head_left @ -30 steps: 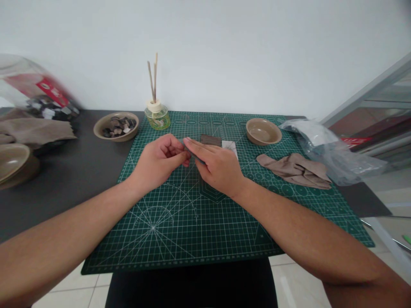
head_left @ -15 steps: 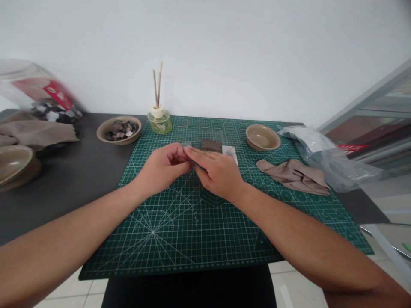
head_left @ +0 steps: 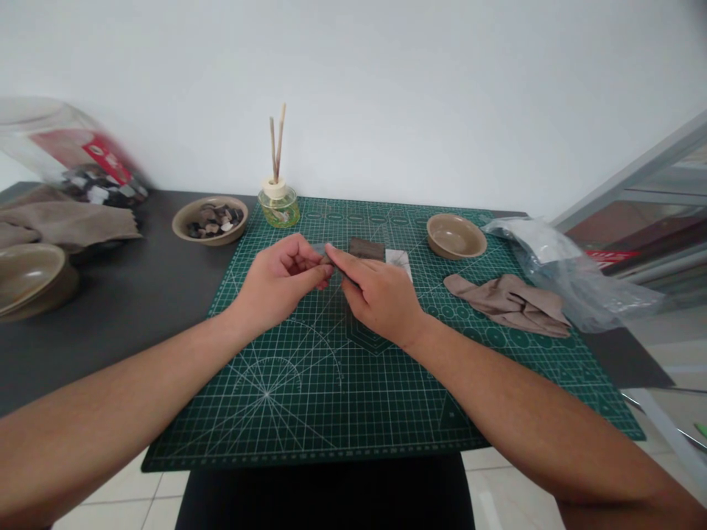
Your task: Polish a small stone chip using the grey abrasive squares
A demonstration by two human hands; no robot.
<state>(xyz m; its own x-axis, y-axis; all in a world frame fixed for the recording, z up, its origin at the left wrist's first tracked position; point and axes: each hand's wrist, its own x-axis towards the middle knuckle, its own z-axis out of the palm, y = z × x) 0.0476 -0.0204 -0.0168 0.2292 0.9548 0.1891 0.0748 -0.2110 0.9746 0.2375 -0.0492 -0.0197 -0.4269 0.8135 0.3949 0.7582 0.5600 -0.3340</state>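
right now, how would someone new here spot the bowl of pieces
Find the green mat on the dark desk, then the bottle with sticks at the mat's far left corner. Just left of the bottle, on the desk, sits a tan bowl. Dark and pale pieces inside set it apart from the left-edge bowl and the bowl on the mat.

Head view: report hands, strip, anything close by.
Right hand holds dark strip. Left hand at its tip, grip unclear. Block and white card just beyond.
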